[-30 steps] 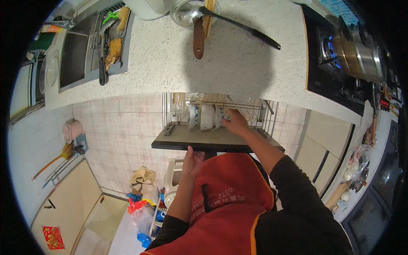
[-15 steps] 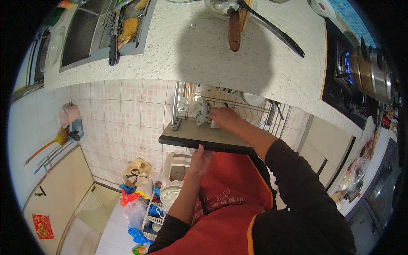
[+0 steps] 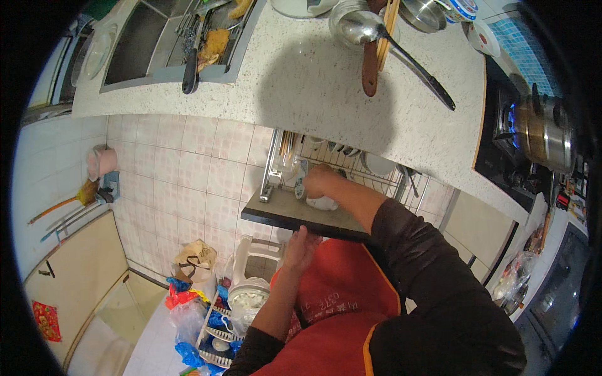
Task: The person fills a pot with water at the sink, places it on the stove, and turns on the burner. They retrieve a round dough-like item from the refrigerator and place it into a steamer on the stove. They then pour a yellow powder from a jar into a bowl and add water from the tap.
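A pulled-out wire drawer (image 3: 401,188) holds dishes below the counter. My right hand (image 3: 322,180) is inside it, closed among the bowls, its fingertips partly hidden. A white bowl with a blue pattern (image 3: 300,183) stands at the left side of that hand. A white bowl (image 3: 323,203) shows just under it, and the hand seems to grip this one. My left hand (image 3: 301,250) is at the drawer's dark front edge (image 3: 295,225), fingers stretched out, holding nothing.
Above the drawer lies the speckled countertop (image 3: 295,75), bearing a ladle (image 3: 414,62) and a brown-handled tool (image 3: 369,75). At right a steel pot (image 3: 542,135) sits over a lit burner; at left is a sink (image 3: 141,50). A white rack (image 3: 216,338) and bags stand below left.
My right hand has shifted slightly within the drawer, and the white bowl under it now shows more, nearer the drawer front. My left hand stays by the front edge. The view has shifted slightly.
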A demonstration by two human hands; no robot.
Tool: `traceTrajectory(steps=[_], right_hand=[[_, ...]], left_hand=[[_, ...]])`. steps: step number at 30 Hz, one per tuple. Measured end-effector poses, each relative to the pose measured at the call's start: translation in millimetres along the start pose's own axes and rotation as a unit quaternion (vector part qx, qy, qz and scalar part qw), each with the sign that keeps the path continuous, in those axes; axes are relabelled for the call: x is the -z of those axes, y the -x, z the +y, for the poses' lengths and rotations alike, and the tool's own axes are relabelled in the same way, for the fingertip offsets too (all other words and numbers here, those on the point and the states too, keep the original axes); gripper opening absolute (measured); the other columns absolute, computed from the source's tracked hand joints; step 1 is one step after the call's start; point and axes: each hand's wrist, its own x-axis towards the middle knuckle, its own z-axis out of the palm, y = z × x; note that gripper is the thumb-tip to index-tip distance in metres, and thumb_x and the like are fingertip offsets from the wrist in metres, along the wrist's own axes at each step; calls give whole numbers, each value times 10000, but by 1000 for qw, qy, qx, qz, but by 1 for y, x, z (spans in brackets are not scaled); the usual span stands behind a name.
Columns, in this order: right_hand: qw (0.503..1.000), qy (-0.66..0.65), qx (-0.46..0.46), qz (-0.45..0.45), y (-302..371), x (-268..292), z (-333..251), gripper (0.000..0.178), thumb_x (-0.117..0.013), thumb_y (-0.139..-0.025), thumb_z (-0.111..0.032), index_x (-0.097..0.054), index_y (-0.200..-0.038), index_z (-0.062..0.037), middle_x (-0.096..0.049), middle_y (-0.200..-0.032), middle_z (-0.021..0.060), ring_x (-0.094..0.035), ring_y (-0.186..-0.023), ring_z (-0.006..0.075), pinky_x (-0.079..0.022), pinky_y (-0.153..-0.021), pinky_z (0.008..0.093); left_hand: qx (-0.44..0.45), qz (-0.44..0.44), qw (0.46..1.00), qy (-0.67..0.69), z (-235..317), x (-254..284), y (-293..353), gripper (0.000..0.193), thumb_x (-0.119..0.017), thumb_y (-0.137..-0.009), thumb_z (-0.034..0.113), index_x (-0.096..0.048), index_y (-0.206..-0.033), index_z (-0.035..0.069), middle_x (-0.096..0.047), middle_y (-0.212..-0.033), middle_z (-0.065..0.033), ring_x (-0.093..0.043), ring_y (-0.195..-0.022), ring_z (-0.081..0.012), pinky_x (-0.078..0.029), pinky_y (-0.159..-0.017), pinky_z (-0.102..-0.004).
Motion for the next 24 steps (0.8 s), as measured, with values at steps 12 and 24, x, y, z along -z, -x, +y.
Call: traceTrajectory(steps=[12, 24], right_hand=[[931, -172, -6, 322, 273, 8, -10, 351, -619, -875, -408, -696, -869, -66, -671, -877, 158, -671, -829, 362, -535, -698, 466], [685, -202, -224, 663, 369, -106, 104, 259, -701, -846, -291, -623, -849, -44, -580, -916, 118, -617, -884, 309, -526, -736, 426]], left_hand=[[-37, 14, 999, -34, 5, -8, -11, 264, -621, -978, 347, -605, -1078, 103, -677, -1043, -59, -650, -929, -214, -556, -829, -377], [-31, 35, 990, -136, 49, -49, -48, 369, -652, -948, 384, -606, -1118, 60, -686, -1020, -82, -643, -1009, -260, -529, -920, -418]])
